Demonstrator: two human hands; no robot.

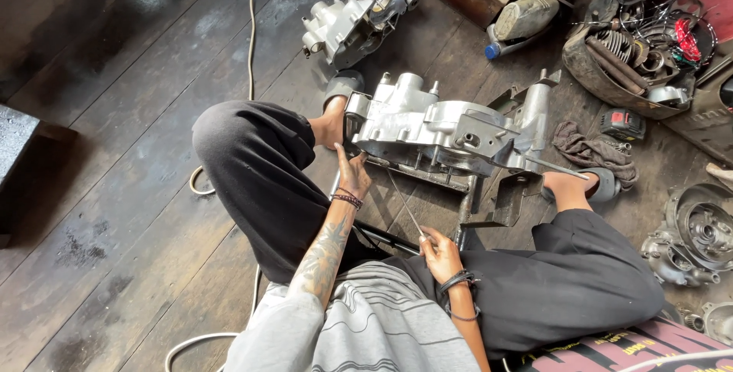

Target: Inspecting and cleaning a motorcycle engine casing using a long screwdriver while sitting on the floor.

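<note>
Silver engine casing (pixel 439 132) on the dark plank floor (pixel 114 151), between the feet. Second casing (pixel 359 9) beyond it, well apart. Grey rag (pixel 592 151) just right of it. Left hand (pixel 353 173) touching its near left edge, fingers loosely open. Right hand (pixel 439 254) nearer the body, closed around thin metal rod (pixel 405 204) angled toward the casing.

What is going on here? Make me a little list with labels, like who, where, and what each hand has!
Who: a person sitting on a dark wooden floor
In front: a silver engine case between the feet
Left hand: touching the near edge of the engine case
Right hand: holding a thin metal rod that points at the case
Nearby: a second engine case, a grey rag, a tub of parts
</note>
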